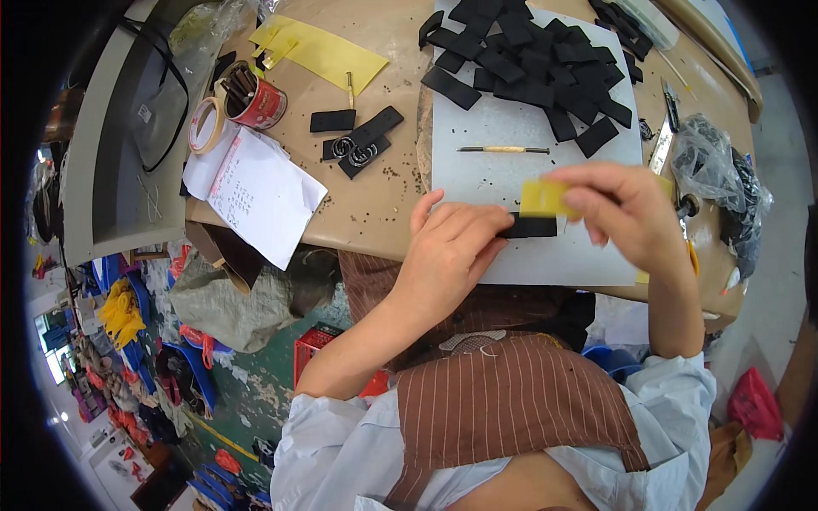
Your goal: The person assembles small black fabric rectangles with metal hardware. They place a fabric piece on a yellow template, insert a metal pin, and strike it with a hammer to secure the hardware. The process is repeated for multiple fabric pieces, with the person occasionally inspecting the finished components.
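My left hand (456,247) rests at the near part of the white board (477,183), its fingers pressed on the left end of a black rectangular strip (535,226). Just above that strip, my right hand (626,213) pinches a small yellow card (545,198), slightly blurred, between thumb and fingers. Whether the card touches the strip I cannot tell. Farther up the board lies a thin pointed tool with a pale handle (503,150). Behind it, a heap of black strips (545,64) spreads over the far part of the board.
Left on the brown table are a red tin of sticks (266,106), a tape roll (206,126), a written notepad (264,192), a yellow sheet (328,53) and black pieces with metal rings (365,140). At right lie a metal ruler (661,153), a cutter knife (671,104) and clear plastic bags (707,153).
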The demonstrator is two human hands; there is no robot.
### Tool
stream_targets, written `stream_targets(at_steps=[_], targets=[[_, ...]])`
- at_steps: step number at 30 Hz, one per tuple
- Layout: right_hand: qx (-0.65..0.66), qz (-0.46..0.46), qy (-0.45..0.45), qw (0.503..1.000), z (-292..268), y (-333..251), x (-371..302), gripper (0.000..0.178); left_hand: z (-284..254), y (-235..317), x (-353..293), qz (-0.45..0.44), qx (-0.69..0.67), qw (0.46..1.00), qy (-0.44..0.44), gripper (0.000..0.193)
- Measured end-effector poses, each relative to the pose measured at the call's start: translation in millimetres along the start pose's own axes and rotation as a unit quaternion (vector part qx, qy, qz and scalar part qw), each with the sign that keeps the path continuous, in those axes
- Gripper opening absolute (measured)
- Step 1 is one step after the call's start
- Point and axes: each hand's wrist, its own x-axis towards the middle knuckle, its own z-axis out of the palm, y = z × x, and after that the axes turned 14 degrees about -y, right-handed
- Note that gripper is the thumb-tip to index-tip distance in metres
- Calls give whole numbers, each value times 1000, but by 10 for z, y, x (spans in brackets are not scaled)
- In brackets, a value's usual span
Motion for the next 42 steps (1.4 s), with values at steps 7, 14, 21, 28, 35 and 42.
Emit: stream_targets(at_steps=[7, 14, 21, 28, 35, 42], targets=[[-25, 58, 29, 998, 293, 330, 101, 14, -21, -3, 19, -11, -44, 999, 0, 86], [-33, 52, 41, 997, 318, 313, 125, 13, -35, -3, 55, 0, -75, 997, 7, 83], [-55, 24, 39, 997, 281, 353, 83, 13, -58, -4, 110, -8, -68, 998, -15, 77], [-289, -127, 174, 933, 82, 424, -206, 24, -114, 59, 149, -31, -71, 996, -42, 67], [-316, -179, 171, 916, 355, 718, -164, 19, -121, 66, 156, -33, -65, 997, -35, 65], [-317, -209, 151, 913, 349, 777, -126, 15, -118, 37, 154, -27, -60, 996, -53, 56]])
